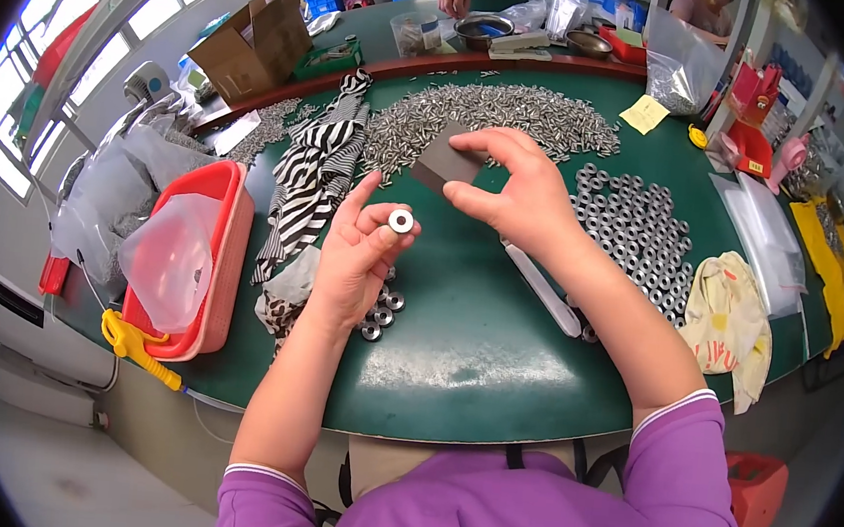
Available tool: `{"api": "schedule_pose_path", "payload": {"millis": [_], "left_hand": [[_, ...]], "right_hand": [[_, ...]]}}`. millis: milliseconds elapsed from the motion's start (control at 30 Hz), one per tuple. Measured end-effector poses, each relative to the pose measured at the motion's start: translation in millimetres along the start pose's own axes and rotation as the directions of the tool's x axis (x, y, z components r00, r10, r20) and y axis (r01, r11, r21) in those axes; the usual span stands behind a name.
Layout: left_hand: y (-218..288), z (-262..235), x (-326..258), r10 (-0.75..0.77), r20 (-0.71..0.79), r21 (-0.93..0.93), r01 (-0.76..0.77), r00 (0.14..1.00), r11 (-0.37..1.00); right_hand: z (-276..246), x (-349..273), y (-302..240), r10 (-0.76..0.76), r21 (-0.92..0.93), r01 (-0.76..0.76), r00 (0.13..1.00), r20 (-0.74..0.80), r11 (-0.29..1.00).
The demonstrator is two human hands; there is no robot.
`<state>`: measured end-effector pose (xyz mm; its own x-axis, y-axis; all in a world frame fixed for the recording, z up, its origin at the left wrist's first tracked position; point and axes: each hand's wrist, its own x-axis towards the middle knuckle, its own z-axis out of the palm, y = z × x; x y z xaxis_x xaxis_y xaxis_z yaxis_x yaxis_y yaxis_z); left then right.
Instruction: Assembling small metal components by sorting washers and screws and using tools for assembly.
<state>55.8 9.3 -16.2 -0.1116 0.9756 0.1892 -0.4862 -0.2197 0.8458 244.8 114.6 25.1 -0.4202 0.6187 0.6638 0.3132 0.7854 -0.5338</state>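
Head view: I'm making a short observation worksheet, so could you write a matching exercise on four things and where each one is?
Things:
1. Small silver metal ring
2. Grey rectangular block
3. Black-and-white striped cloth
4. Red plastic basket

Places:
A. Around a translucent plastic bag
B. In the left hand
C. Between the basket and the heap of small metal pins
D. In the right hand

Pairs: 1-B; 2-D; 3-C; 4-A

Windows [154, 17], upper left: glowing blown-out white. Green tabletop [468, 308]: reflecting a pale glare patch near its front edge. Fisheye edges: bending straight lines toward a black rim. Overall light: shining bright.
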Motion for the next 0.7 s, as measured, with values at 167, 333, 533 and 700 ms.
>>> {"api": "schedule_pose_path", "payload": {"millis": [167, 333, 533, 700], "left_hand": [[1, 2, 3, -0.014, -0.139, -0.069, 0.005, 0.99, 0.998], [-4, -3, 1, -0.026, 0.001, 0.005, 0.026, 1.0, 1.0], [0, 2, -2, 0.013, -0.02, -0.008, -0.013, 1.0, 1.0], [6, -15, 1, 0.03, -0.087, 0.04, -0.026, 0.996, 0.999]], "right_hand": [[10, -17, -38, -0.247, 0.164, 0.221, 0.955, 0.164, 0.961], [3, -6, -20, -0.076, 0.092, 0.07, 0.995, 0.059, 0.993], [6, -7, -25, -0.082, 0.116, 0.07, 0.992, 0.099, 0.991], [2, -3, 3, 0.089, 0.028, -0.091, 0.995, 0.044, 0.996]]}}
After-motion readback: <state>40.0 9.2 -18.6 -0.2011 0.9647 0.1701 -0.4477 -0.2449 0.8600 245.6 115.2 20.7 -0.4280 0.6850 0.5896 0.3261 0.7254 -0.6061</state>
